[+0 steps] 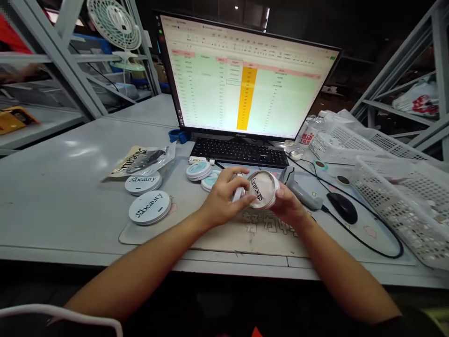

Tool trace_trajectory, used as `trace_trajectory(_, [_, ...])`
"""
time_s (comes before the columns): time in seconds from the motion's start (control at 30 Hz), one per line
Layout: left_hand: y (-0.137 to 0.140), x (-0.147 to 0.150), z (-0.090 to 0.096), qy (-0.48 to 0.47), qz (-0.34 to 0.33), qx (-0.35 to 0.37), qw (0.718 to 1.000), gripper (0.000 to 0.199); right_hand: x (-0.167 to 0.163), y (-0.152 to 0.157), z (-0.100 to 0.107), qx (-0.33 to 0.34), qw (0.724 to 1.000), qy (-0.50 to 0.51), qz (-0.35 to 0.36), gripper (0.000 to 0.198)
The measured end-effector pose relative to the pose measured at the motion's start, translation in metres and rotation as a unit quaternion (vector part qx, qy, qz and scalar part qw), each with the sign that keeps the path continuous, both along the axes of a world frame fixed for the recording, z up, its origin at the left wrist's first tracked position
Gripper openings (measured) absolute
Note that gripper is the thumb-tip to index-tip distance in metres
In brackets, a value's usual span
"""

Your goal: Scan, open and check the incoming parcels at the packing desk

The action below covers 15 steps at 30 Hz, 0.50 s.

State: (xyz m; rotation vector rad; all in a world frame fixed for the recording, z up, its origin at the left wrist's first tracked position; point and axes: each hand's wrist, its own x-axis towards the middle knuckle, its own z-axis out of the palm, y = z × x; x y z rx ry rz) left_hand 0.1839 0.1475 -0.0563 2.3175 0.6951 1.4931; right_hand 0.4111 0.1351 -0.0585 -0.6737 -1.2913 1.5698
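My right hand (289, 203) is closed around the side of a round white case (263, 189), tilted towards me, with dark "sbeauty" lettering on its face. My left hand (228, 194) is curled just left of it, thumb tip at the case's rim. Between the left thumb and fingers shows a narrow pale edge (238, 193); what it belongs to is partly hidden. To the left lie two stacks of flat round white cases, a nearer stack (150, 207) and a farther stack (143, 182). Round blue-and-white cases (199, 170) sit beyond my left hand.
A plastic packet (140, 161) lies behind the stacks. The keyboard (240, 151) stands below a monitor (242, 84) showing a spreadsheet. A grey handheld scanner (303, 191), its cable and a black mouse (342, 207) are at right, beside white baskets (400, 201). A fan (114, 25) stands back left.
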Motion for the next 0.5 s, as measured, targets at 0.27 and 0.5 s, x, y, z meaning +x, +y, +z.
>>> trace_trajectory(0.27, [0.0043,-0.0040,-0.0056,0.162,0.035,0.043,0.985,0.011,-0.0060,0.0008,-0.0103,0.090,0.984,-0.141,-0.058,0.050])
trace_trajectory(0.5, [0.0066,-0.0028,-0.0015,0.005,-0.053,-0.050,0.997,0.012,-0.0018,-0.0002,-0.0029,0.000,0.996,-0.065,-0.055,0.063])
